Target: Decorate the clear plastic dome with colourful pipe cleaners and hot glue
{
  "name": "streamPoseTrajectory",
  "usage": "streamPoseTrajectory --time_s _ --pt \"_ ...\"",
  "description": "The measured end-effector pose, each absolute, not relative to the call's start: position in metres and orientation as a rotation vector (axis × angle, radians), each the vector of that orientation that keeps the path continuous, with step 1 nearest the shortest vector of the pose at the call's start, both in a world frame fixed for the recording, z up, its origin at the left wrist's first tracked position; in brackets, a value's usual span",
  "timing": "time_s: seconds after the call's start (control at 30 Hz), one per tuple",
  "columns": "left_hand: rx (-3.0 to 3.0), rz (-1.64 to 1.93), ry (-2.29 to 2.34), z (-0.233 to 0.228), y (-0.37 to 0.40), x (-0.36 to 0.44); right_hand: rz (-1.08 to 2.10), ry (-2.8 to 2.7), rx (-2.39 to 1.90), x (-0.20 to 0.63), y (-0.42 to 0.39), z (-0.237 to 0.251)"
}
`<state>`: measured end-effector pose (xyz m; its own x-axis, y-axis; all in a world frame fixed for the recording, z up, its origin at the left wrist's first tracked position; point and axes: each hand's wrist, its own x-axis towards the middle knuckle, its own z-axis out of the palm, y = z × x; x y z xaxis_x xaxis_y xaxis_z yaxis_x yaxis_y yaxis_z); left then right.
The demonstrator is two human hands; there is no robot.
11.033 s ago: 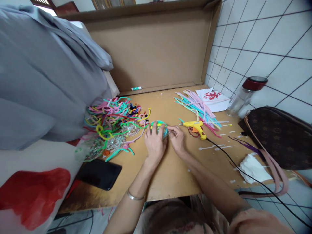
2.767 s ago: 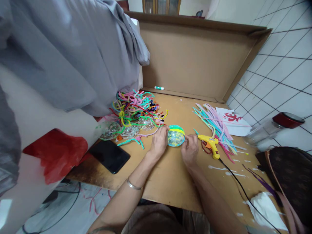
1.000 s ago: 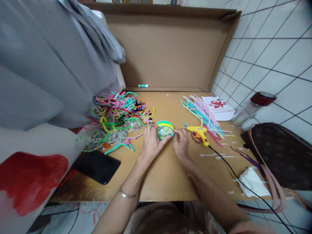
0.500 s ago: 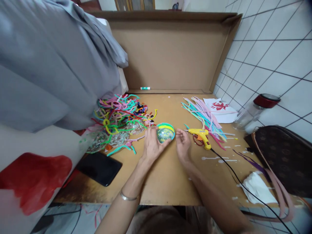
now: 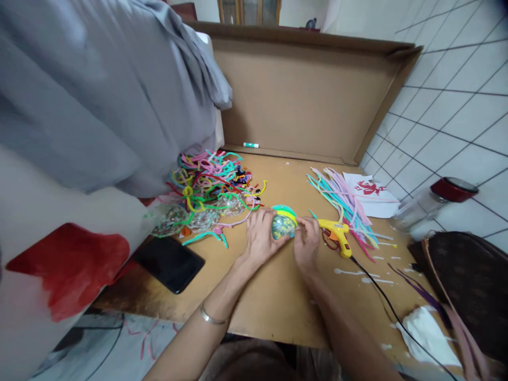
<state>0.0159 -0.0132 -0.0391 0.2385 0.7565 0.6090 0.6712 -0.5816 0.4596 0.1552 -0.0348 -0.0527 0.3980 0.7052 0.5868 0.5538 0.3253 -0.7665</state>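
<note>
Cupping a small ball (image 5: 283, 226) wrapped in teal, yellow and green, our left hand (image 5: 260, 239) curls around its left side with the fingers closed against it. Our right hand (image 5: 307, 244) meets it from the other side, fingertips (image 5: 300, 222) pinched against the ball's right edge, so both hands are together on it, low over the desk (image 5: 278, 296). Just right of our right hand lies a yellow glue gun (image 5: 336, 232), its black cord (image 5: 391, 309) trailing back toward us. Beyond the gun a sheaf of straight pastel pipe cleaners (image 5: 343, 203) fans out. Left of our left hand sprawls a tangle of bent pipe cleaners (image 5: 210, 180) over some clear glittery balls (image 5: 198, 218). Nearer us on that side rests a black phone (image 5: 170, 263). A silver bangle (image 5: 210, 317) circles our left wrist.
</note>
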Motion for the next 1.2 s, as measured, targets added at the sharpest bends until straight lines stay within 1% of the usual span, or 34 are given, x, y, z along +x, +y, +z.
streamPoseTrajectory --time_s 0.23,0.37,0.5,0.6,0.7,0.9,1.2 --pt "2.371 1.234 1.205 -0.038 -0.015 0.022 0.228 -1.439 -1.255 0.168 -0.026 -0.030" --pt "2.266 1.308 0.978 -0.036 -0.015 0.022 0.378 -1.553 -1.224 0.169 -0.013 -0.020" --pt "1.921 1.382 0.917 -0.036 -0.013 0.023 0.541 -1.542 -1.213 0.175 -0.004 -0.021" --pt "1.587 1.414 0.909 -0.038 -0.010 0.026 0.561 -1.479 -1.206 0.183 -0.005 -0.027" --pt "1.437 1.434 0.884 -0.042 -0.006 0.030 0.579 -1.399 -1.207 0.188 -0.010 -0.030" --pt "1.449 1.433 0.889 -0.040 -0.007 0.031 0.512 -1.470 -1.224 0.184 -0.016 -0.030" --pt "1.644 1.507 0.867 -0.033 -0.016 0.029 0.209 -1.692 -1.306 0.173 -0.020 -0.034"
